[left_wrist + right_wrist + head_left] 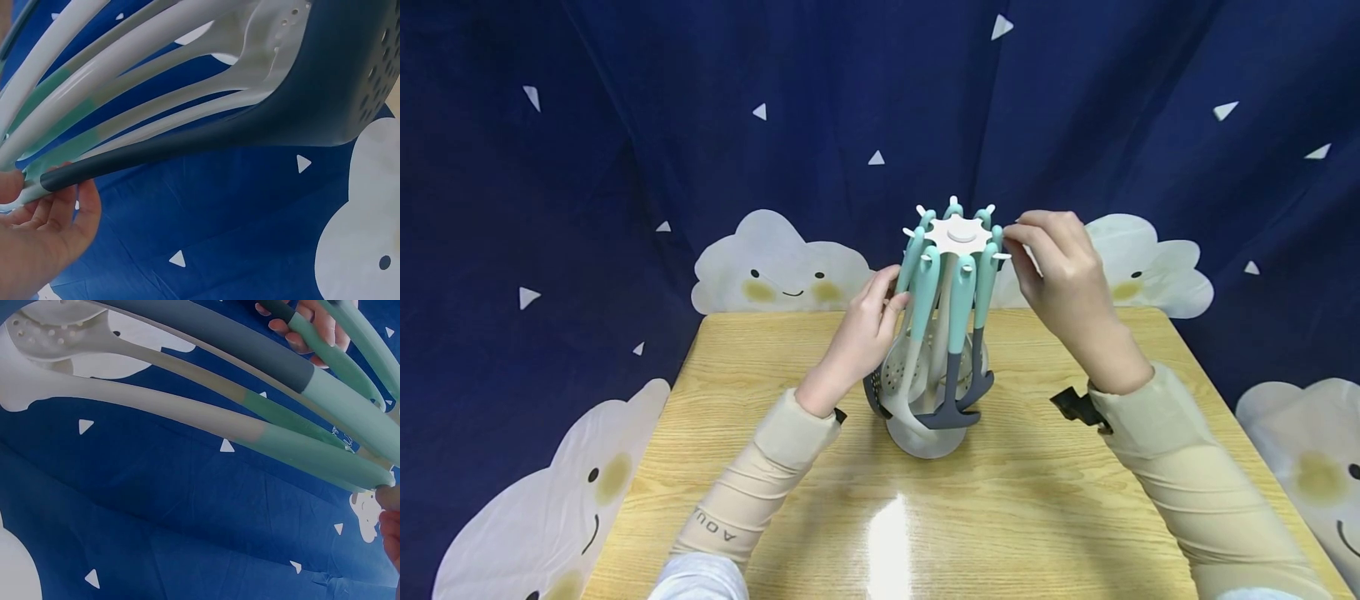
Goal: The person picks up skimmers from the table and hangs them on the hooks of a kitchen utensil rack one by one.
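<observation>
A white rotating utensil stand [961,234] is hung all round with mint-handled kitchen utensils. My left hand [867,329] is at its left side; thumb and fingers pinch the mint handle of a dark skimmer [337,94] with a holed head. At the upper right of the stand is my right hand [1063,267], its thumb and forefinger pinching the top end of a pale utensil [181,411] with a mint handle. That utensil's head lies partly outside the right wrist view. Dark utensils [951,400] and a pale one [912,375] hang at the front.
The stand's round pale base [928,442] rests on a wooden table [775,517]. Behind the table hangs a dark blue curtain [820,100] with white triangles and smiling clouds [782,267]. A dark strap [1078,408] sticks out from the right wrist.
</observation>
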`<state>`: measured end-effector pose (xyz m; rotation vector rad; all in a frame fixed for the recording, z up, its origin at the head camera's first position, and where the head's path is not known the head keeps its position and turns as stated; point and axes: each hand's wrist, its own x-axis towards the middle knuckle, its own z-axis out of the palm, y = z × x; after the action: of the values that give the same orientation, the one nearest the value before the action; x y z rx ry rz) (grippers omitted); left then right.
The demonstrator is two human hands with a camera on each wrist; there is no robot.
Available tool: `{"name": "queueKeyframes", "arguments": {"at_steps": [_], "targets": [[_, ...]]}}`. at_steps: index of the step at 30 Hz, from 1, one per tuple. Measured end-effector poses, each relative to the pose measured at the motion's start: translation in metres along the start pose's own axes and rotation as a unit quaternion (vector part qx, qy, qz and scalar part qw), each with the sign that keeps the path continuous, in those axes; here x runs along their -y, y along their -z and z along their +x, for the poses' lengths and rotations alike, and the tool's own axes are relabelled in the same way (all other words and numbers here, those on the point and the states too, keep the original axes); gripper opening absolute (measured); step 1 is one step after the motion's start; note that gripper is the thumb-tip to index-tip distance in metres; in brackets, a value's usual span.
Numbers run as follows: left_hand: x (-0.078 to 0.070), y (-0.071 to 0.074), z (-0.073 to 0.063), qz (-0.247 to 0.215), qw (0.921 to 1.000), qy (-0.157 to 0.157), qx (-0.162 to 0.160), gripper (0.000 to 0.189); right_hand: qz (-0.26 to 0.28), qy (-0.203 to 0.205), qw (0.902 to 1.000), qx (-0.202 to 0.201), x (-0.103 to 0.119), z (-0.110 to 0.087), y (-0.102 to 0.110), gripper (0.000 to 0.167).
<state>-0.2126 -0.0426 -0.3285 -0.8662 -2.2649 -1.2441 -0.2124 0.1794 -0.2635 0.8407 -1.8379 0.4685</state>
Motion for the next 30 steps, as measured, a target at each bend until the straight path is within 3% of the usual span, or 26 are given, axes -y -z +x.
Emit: {"name": "queueKeyframes", "arguments": {"at_steps": [8, 21, 30], "targets": [[0.001, -0.003, -0.001, -0.009, 0.9999, -0.003, -0.011, 0.029, 0.000, -0.001, 1.0000, -0.003, 0.000, 0.000, 0.000, 0.009], [0.004, -0.001, 0.001, -0.012, 0.9999, -0.006, -0.003, 0.029, -0.001, 0.000, 1.0000, 0.004, -0.002, 0.000, -0.001, 0.009], [0.017, 0.022, 0.014, -0.024, 0.9988, -0.035, -0.022, 0.037, 0.006, 0.025, 0.9993, 0.025, -0.014, -0.002, 0.006, 0.019]]}}
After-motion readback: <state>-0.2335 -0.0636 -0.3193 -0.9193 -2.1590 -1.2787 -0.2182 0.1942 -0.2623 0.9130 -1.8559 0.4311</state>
